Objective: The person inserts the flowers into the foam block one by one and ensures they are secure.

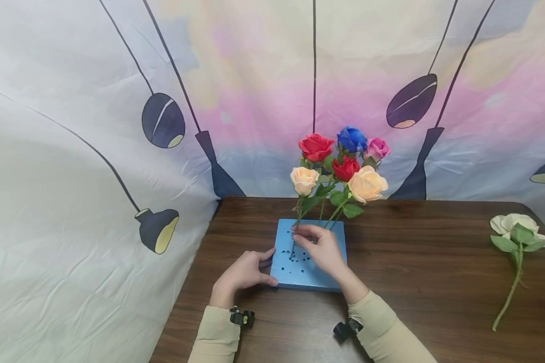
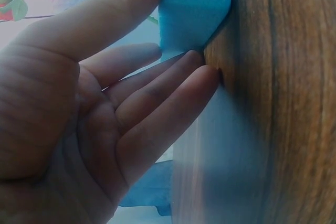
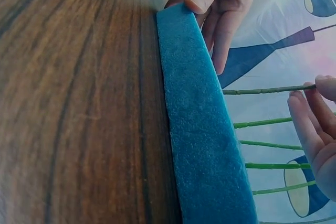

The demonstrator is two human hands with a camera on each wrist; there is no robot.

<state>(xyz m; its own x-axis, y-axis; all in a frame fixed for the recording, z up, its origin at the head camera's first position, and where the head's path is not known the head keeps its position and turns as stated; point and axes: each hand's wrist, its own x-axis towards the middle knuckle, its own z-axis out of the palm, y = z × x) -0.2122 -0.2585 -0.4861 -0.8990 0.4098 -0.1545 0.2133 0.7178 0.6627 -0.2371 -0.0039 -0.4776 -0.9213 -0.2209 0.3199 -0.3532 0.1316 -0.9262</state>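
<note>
A blue foam block (image 1: 279, 277) with small holes in its top lies on the table. My right hand (image 1: 320, 249) pinches the stem of a small peach rose (image 1: 305, 181) between thumb and fingertips; the stem's lower end meets the block's left part. In the right wrist view that stem (image 3: 262, 91) runs from the block to the fingertips of my right hand (image 3: 317, 129). My left hand (image 1: 245, 269) steadies the block's left side, its fingers fairly straight. The left wrist view shows those fingers (image 2: 157, 93) beside a block corner (image 2: 194, 14).
Behind my right hand stand two red roses (image 1: 316, 147), a blue rose (image 1: 351, 139), a pink rose (image 1: 378, 149) and a larger peach rose (image 1: 368, 184). A white rose (image 1: 518, 229) lies at the table's right. A printed cloth (image 1: 272, 75) hangs behind the table (image 1: 413, 262).
</note>
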